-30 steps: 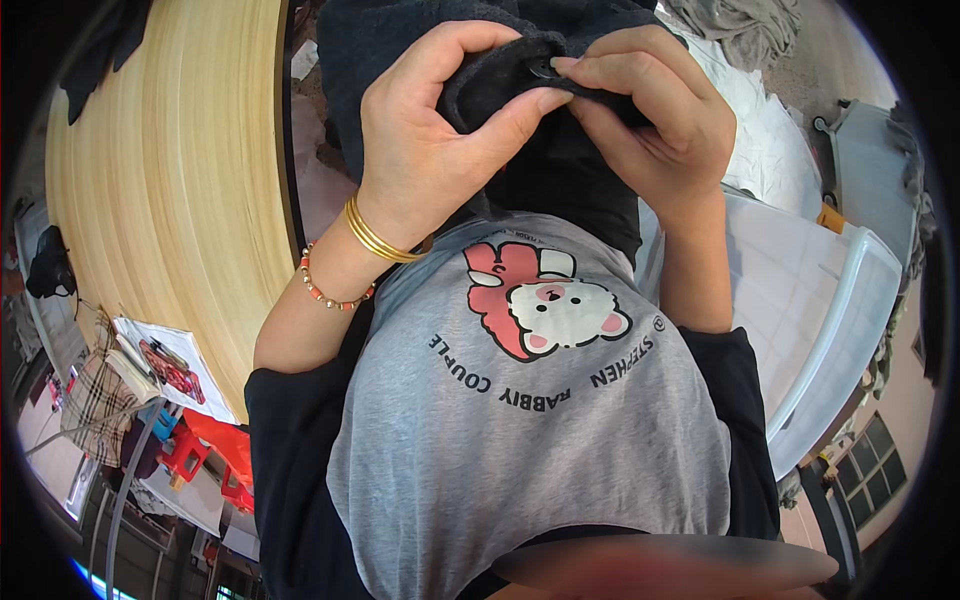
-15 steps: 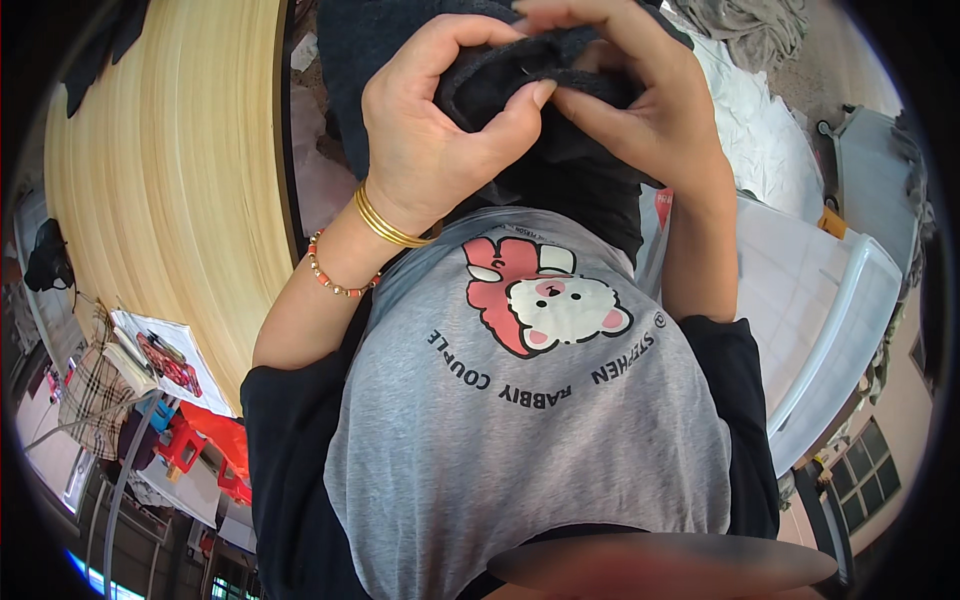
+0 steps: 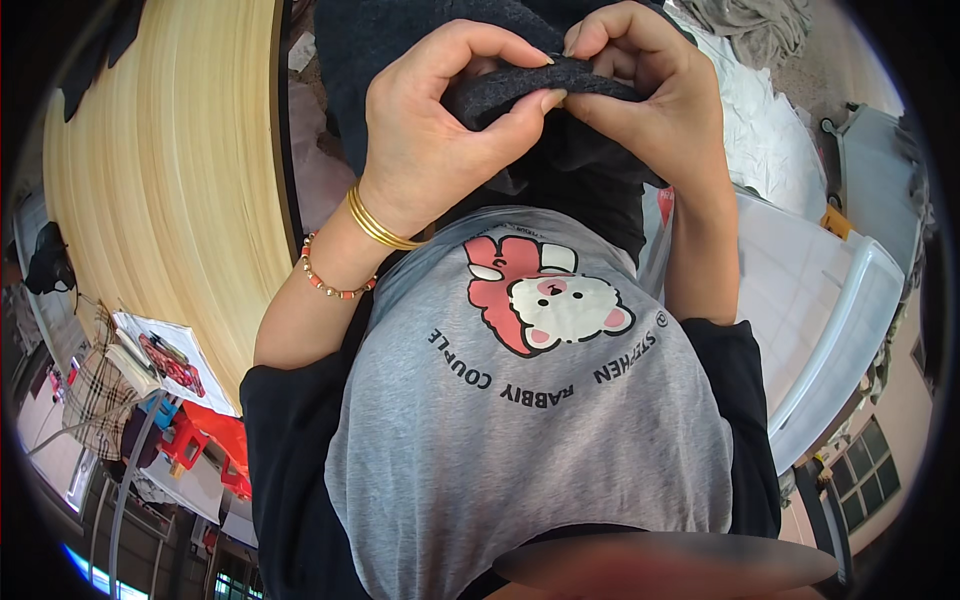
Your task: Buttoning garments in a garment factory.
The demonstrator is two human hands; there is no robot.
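A dark charcoal piece of cloth (image 3: 400, 45), which looks like a garment, lies across my lap at the top of the view. My left hand (image 3: 440, 110) pinches a folded edge of it between thumb and fingers. Close beside it, my right hand (image 3: 655, 95) grips the same edge, its fingertips nearly touching those of my left. Between the two hands the edge forms a narrow fold. Gold bangles and a beaded bracelet (image 3: 340, 290) are on my left wrist.
A wood-grain table (image 3: 170, 180) runs along my left, with a notebook and pens (image 3: 175, 360) at its near end. To my right are a whitish plastic bin (image 3: 830, 330) and white cloth (image 3: 755, 130). Grey cloth (image 3: 750, 25) lies beyond. Red stools (image 3: 185, 440) stand behind at left.
My fingertips have come together on the cloth's edge. The rounded opening seen between my hands has flattened into a fold, and my right fingers have come down onto it.
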